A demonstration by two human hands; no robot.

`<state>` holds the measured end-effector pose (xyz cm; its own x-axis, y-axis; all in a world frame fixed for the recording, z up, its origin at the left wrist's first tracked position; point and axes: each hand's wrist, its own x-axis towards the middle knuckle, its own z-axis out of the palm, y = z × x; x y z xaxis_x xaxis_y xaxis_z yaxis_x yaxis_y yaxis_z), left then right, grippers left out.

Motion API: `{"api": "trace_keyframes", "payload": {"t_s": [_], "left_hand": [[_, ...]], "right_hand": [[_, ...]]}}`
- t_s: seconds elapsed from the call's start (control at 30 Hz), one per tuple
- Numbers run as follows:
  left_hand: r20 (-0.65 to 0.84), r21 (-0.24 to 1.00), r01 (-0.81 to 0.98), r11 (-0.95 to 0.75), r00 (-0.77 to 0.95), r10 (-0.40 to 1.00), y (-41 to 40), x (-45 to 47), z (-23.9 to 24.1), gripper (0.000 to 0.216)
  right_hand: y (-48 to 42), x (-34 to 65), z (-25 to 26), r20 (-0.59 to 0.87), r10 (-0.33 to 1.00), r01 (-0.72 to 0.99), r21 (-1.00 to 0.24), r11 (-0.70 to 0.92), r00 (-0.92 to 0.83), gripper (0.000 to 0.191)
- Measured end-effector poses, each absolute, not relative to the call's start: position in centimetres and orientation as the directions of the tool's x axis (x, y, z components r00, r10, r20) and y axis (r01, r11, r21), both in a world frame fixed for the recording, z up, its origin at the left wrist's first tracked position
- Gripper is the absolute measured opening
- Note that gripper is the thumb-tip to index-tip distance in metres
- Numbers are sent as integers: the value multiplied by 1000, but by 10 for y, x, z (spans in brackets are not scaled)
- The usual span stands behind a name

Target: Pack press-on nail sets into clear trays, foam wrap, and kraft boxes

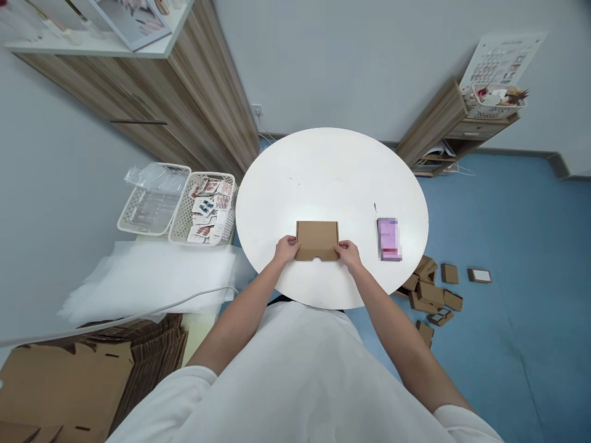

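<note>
A small brown cardboard box [317, 239] lies flat on the round white table [332, 178], its lid closed and a notch at the near edge. My left hand [287, 249] grips the box's left side near the front corner, fingers curled against it. At the opposite front corner, my right hand [348, 253] holds the right side the same way. To the right on the tabletop lies a phone-shaped purple object [389, 239], its face blurred out.
Left of the table stand a white basket [174, 231] with packets and another holding clear plastic. White sheets [157, 277] and stacked flat cardboard [64, 381] lie nearer me. Several small boxes [429, 294] are piled on the floor at right. A cable [184, 300] crosses the sheets.
</note>
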<state>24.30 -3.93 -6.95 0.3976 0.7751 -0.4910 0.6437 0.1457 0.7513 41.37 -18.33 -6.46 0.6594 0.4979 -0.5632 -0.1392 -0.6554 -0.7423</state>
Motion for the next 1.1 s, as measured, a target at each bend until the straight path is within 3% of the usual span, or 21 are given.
{"api": "trace_keyframes", "payload": {"t_s": [0.2, 0.53, 0.73, 0.9, 1.0, 1.1], "left_hand": [[-473, 759, 640, 121, 414, 778, -44, 236, -63, 26], [-334, 817, 565, -118, 629, 702, -51, 230, -17, 38], [-404, 774, 602, -195, 707, 581, -38, 233, 7, 42], [-468, 738, 625, -255, 746, 474, -26, 231, 10, 48], [-430, 700, 624, -347, 757, 493, -22, 233, 5, 51], [-370, 670, 611, -421, 767, 525, -20, 238, -3, 40]], "right_hand": [[-184, 415, -59, -524, 517, -6, -707, -708, 677, 24], [-172, 423, -15, -512, 563, 271, -536, -800, 648, 24], [-169, 437, 9, -556, 554, 323, -463, -825, 619, 18], [-173, 447, 19, -628, 591, 191, -587, -787, 505, 25], [-176, 450, 23, -633, 660, 44, -708, -705, 405, 29], [-180, 450, 21, -595, 727, -10, -776, -630, 341, 33]]}}
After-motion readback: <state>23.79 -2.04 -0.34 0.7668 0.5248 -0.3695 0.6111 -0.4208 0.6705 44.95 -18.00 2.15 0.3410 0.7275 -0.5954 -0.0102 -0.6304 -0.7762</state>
